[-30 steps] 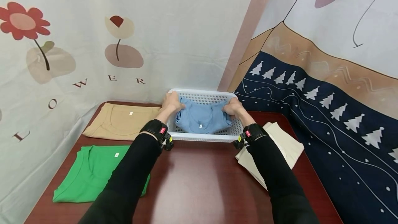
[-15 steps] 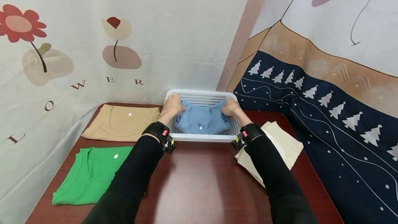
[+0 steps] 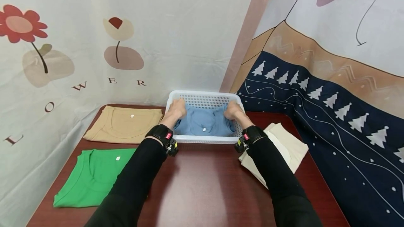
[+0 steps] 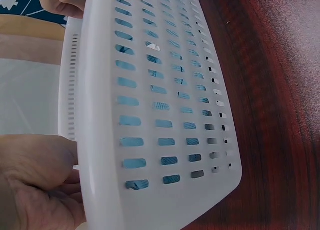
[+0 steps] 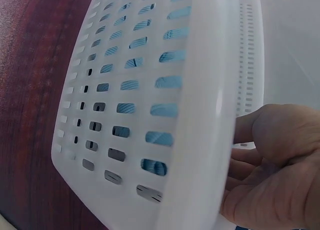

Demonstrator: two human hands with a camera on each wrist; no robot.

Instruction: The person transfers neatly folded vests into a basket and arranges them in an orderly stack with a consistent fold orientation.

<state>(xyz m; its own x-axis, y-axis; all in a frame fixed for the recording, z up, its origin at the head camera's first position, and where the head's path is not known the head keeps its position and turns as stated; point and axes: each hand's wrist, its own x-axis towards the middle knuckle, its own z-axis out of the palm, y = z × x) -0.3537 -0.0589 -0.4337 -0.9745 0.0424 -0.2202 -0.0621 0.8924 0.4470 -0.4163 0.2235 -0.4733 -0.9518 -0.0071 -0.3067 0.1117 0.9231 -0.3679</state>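
A folded blue T-shirt (image 3: 202, 121) lies inside a white perforated plastic basket (image 3: 202, 139), with its neckline and small white label facing up. My left hand (image 3: 177, 108) grips the shirt's left end, inside the basket's left side. On the opposite end my right hand (image 3: 233, 110) holds the shirt the same way. In the left wrist view the left hand's curled fingers pass behind the basket rim (image 4: 97, 110), which hides their tips. The right wrist view likewise hides the right fingertips behind the rim (image 5: 207, 110). Blue cloth shows through the slots of the basket wall.
Left of the basket lies a folded tan T-shirt (image 3: 126, 125), with a folded green T-shirt (image 3: 94, 178) in front of it. Folded cream cloth (image 3: 293, 146) lies at the right, partly under the right forearm. The reddish-brown table (image 3: 195, 185) backs onto printed curtains (image 3: 189, 38).
Both hands have lowered slightly in the basket and drawn a little toward me. The blue T-shirt has settled lower and spread wider at its ends. The other clothes have stayed in place.
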